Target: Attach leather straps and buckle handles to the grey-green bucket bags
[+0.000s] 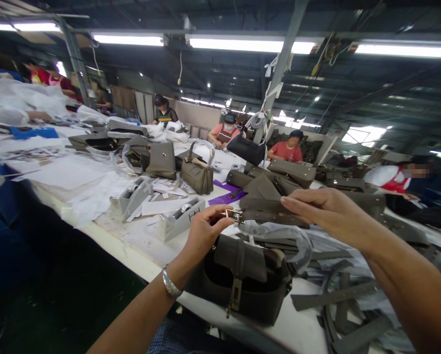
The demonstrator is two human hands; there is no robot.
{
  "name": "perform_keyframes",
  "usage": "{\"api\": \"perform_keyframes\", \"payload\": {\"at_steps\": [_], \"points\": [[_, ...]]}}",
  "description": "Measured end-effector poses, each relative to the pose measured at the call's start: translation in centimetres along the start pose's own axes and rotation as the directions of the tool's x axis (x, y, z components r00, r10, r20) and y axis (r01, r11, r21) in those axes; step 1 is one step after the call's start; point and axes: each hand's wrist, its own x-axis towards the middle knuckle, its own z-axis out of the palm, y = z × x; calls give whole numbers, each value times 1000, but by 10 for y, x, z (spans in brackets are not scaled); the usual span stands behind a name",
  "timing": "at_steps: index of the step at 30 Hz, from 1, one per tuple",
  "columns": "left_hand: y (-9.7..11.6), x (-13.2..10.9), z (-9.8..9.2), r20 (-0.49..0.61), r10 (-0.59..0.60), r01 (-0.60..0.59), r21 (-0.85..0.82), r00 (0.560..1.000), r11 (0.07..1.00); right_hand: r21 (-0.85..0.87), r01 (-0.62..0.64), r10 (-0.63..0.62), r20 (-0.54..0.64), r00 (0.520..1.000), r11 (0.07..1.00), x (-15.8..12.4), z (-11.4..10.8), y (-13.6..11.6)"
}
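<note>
My left hand (204, 230), with a silver bracelet on its wrist, pinches the metal buckle (229, 213) at one end of a dark olive strap (266, 216). My right hand (321, 210) has its fingers pressed together at the strap's other side, gripping it from above. Below both hands an olive handbag (248, 297) stands at the table's edge, its flap folded back and a metal clasp hanging at its front. A handle wrapped in clear plastic (303, 246) curves up behind the bag.
Loose strips (364, 329) lie heaped at the right. Two tape dispensers (181, 216) stand at the left, near paper scraps. Farther back on the table (76, 169) are several finished-looking bags (198, 174) and a purple sheet (223, 191). Several people work around it.
</note>
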Motion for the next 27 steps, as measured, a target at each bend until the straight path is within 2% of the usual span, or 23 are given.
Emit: {"api": "perform_keyframes", "payload": {"at_steps": [4,7,10,12,14,16,17,19,22,24,27], "points": [[-3,-2,3,25,-11,11,-34,1000,999,-57,-74,79,103,991,996,5,16,-4],[-2,-4,4,35,4,-3,-14,999,1000,-83,-79,89,131,987,993,12,24,-3],[0,-5,5,44,14,-16,49,999,999,-127,-56,83,221,972,990,20,32,-2],[1,-7,4,47,18,-22,102,999,995,-206,19,33,243,970,978,25,39,-2],[1,-7,3,47,25,-31,133,999,991,-351,126,-69,169,983,928,26,49,-4],[-1,-7,2,55,37,-44,127,998,991,-518,222,-210,82,974,826,24,59,-10],[-2,-7,2,67,44,-51,109,997,993,-578,271,-277,79,958,770,22,63,-13],[-5,-7,2,101,55,-61,53,993,997,-636,364,-347,158,925,680,19,69,-21],[-4,-8,2,131,58,-55,-28,990,998,-639,417,-307,283,909,647,20,73,-32],[0,-9,1,120,53,-52,-15,991,999,-635,399,-262,303,916,662,23,72,-35],[7,-11,-5,24,21,-23,72,999,997,-622,386,-259,288,922,681,28,70,-35]]}}
